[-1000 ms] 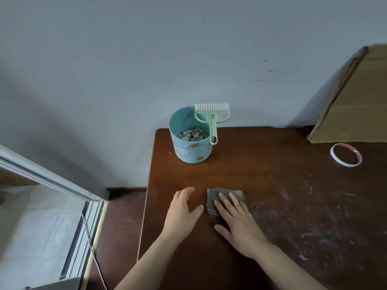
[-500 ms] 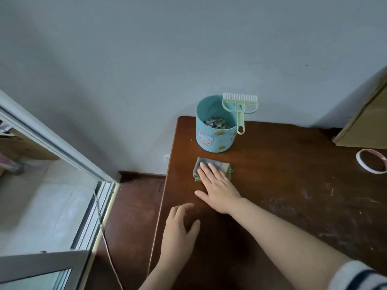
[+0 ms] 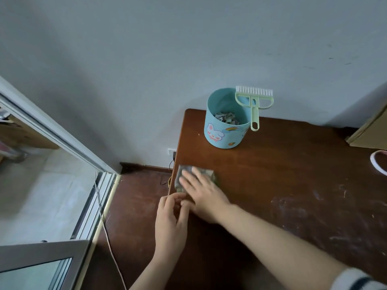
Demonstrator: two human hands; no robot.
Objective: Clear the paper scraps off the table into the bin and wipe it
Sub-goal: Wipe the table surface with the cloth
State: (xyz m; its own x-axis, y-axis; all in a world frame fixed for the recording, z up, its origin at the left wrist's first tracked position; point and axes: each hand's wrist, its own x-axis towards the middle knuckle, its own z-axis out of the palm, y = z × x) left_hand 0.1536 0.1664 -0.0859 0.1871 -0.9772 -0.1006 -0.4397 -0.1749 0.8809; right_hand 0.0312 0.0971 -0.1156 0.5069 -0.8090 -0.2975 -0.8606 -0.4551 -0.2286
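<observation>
Right hand point(image 3: 204, 190) flat, fingers spread, pressing grey-green folded cloth point(image 3: 195, 177) at table edge; left hand point(image 3: 170, 226) loosely curled, empty, just nearer-left.

A room in a home is suggested — a worn wooden table point(image 3: 293, 174) is set against a plain painted wall point(image 3: 167, 49), with a cartoon-printed desktop bin point(image 3: 225, 130) and a small green brush point(image 3: 253, 101) kept on it. A sliding door track point(image 3: 92, 206), a wall socket point(image 3: 171, 152) and a wood floor point(image 3: 134, 216) are seen beside it — domestic fittings.
</observation>
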